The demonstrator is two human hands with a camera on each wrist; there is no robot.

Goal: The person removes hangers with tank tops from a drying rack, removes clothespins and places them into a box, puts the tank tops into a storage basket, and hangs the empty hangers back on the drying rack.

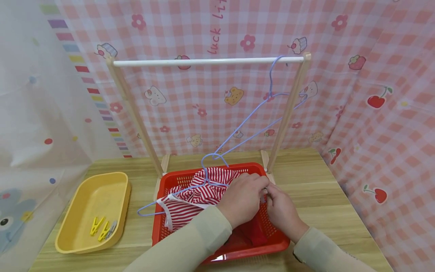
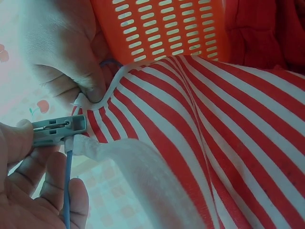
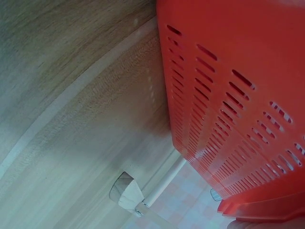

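Observation:
A red-and-white striped sleeveless top (image 1: 185,215) with white trim hangs on a blue wire hanger (image 1: 149,209) over the red basket (image 1: 285,243). My left hand (image 1: 242,200) pinches a grey clothespin (image 2: 59,130) against the hanger wire, its tip beside the white shoulder strap. That grip shows in the left wrist view and is hidden from the head view. My right hand (image 1: 283,211), lower and to the right, pinches the strap's white edge between thumb and curled finger. In the right wrist view only a sliver of fingers (image 3: 257,225) appears below the basket.
Red fabric (image 1: 253,230) lies inside the basket. A rack with a white rod (image 1: 204,62) stands behind, a second blue hanger (image 1: 244,121) hooked at its right end. On the left, a yellow tray (image 1: 78,200) holds yellow clothespins (image 1: 96,225) and grey clothespins (image 1: 111,229).

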